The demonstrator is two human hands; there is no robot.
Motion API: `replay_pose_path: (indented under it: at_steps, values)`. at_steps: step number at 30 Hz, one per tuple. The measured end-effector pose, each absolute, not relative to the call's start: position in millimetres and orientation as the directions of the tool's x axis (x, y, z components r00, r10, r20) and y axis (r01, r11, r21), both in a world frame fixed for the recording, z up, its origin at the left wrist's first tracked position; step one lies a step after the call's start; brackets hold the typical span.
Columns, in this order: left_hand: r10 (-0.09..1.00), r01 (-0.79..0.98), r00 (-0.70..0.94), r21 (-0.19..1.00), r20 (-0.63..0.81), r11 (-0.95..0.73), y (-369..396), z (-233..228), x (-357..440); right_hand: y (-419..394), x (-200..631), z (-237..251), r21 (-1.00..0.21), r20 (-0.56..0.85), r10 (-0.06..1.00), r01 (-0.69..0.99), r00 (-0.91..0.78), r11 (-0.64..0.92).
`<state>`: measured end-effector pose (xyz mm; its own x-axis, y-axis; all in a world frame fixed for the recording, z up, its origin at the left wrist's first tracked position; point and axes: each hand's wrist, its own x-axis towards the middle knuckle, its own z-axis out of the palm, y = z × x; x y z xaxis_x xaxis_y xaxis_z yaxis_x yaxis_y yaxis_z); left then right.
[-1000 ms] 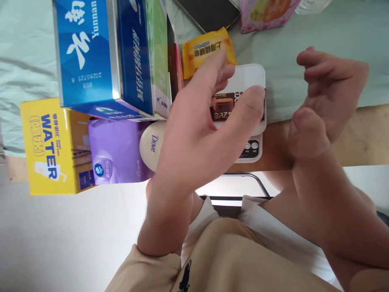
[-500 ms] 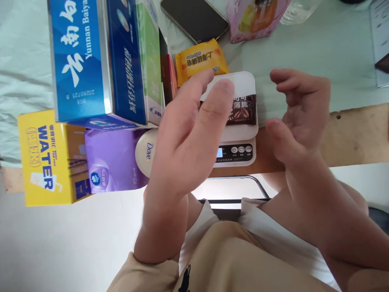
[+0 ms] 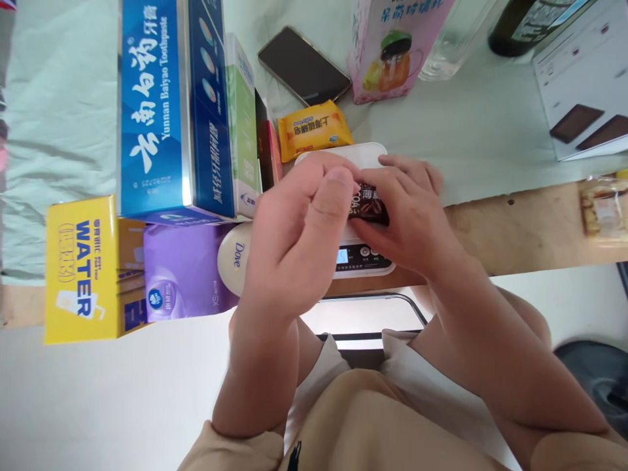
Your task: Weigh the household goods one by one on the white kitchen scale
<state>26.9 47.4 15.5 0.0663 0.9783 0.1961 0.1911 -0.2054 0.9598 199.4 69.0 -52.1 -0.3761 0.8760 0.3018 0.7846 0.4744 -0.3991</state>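
A dark brown snack packet with white lettering lies over the white kitchen scale. My right hand is closed around the packet's right part, thumb at its near edge and fingers at its far edge. Curled against it from the other side is my left hand, thumb and fingers drawn together, covering the packet's left part. What sits between the left fingertips is hidden. The scale's lit display and some buttons show below the hands. A yellow soap packet lies just behind the scale.
Leftward stand a blue toothpaste box, a yellow box, a purple tissue pack and a round Dove container. Behind are a phone, a pink box, a clear glass and a dark bottle.
My right hand has moved left from beside the scale and closed on the snack packet. My left hand's thumb and fingers have drawn together. The camera view has shifted.
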Motion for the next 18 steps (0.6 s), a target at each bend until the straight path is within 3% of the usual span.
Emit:
replay_pose_path:
  at_steps: [4,8,11,18]
  values:
    - [0.972,0.264,0.110,0.937,0.209,-0.231,44,30,29,70,210,-44,-0.349,0.389,0.872,0.829,-0.296,0.437]
    - [0.939,0.262,0.334,0.950,0.078,-0.172,40,48,26,88,219,-30,-0.366,0.367,0.906,0.863,-0.209,0.347]
    - [0.906,0.236,0.414,0.951,0.089,-0.201,34,54,22,119,211,-16,-0.326,0.291,0.923,0.881,-0.253,0.344]
    - [0.922,0.219,0.379,0.960,0.081,-0.174,26,49,8,207,163,-15,-0.238,0.014,0.911,0.883,-0.413,0.404]
